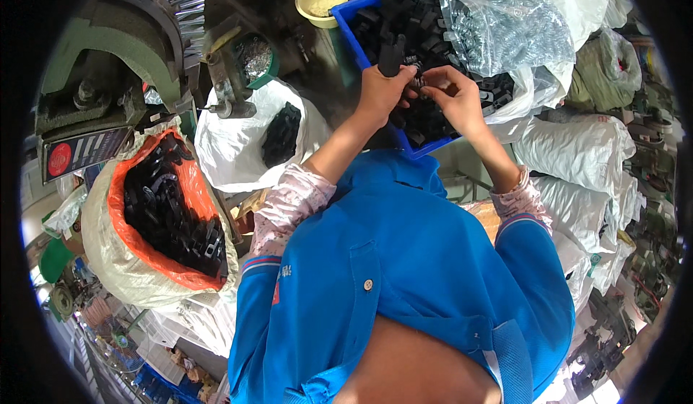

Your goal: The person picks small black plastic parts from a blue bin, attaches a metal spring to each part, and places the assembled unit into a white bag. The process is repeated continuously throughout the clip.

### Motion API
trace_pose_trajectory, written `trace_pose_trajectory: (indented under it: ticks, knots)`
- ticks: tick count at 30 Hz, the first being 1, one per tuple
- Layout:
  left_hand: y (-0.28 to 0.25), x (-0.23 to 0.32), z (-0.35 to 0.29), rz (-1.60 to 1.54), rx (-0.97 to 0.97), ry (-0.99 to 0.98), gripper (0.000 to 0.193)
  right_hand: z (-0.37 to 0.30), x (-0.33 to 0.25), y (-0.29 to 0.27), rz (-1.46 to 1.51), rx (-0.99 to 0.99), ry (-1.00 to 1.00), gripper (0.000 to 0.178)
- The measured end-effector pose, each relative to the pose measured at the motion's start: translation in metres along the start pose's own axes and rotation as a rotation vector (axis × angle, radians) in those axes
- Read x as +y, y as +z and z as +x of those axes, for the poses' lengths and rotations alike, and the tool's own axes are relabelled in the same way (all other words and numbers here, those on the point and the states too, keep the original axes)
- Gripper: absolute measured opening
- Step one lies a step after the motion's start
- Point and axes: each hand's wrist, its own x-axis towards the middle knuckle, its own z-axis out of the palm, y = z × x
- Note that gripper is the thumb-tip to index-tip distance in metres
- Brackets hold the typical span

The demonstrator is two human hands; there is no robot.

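My left hand (380,92) is closed around a black plastic part (392,56), which sticks up from the fingers. The fingers of my right hand (456,98) are pinched on a small metal coil spring (417,81), right beside the left fingertips. Both hands meet over the front of a blue crate (349,40) heaped with similar black plastic parts (422,21). On the crate's right side lies a clear plastic bag (509,30) full of shiny metal springs. My fingers partly hide the spring and the lower end of the black part.
A white sack (220,148) and an orange-lined sack (119,205), both holding black parts, stand at the left. Behind them is a green machine (97,46). A green container (268,74) holds small metal pieces. Beyond the crate sits a yellow basin (309,8). Stuffed white sacks (574,144) are stacked at the right.
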Motion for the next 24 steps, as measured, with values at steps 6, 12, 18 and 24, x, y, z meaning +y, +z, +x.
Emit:
trace_pose_trajectory:
  ticks: [6,12,18,24]
  knots:
    - [-0.011,0.002,0.007,-0.024,-0.018,-0.033,0.012,0.001,-0.013,-0.007,-0.387,0.019,-0.218,0.021]
    - [-0.015,0.004,0.001,0.028,-0.152,-0.017,0.02,0.018,-0.006,-0.005,-0.142,0.022,-0.067,0.021]
    - [-0.032,0.006,-0.007,-0.487,-0.403,-0.13,0.043,0.024,-0.012,-0.009,0.33,-0.078,0.114,0.022]
    - [-0.051,0.018,-0.02,-0.635,-0.337,-0.094,0.038,0.01,-0.044,-0.005,0.302,-0.043,-0.007,0.021]
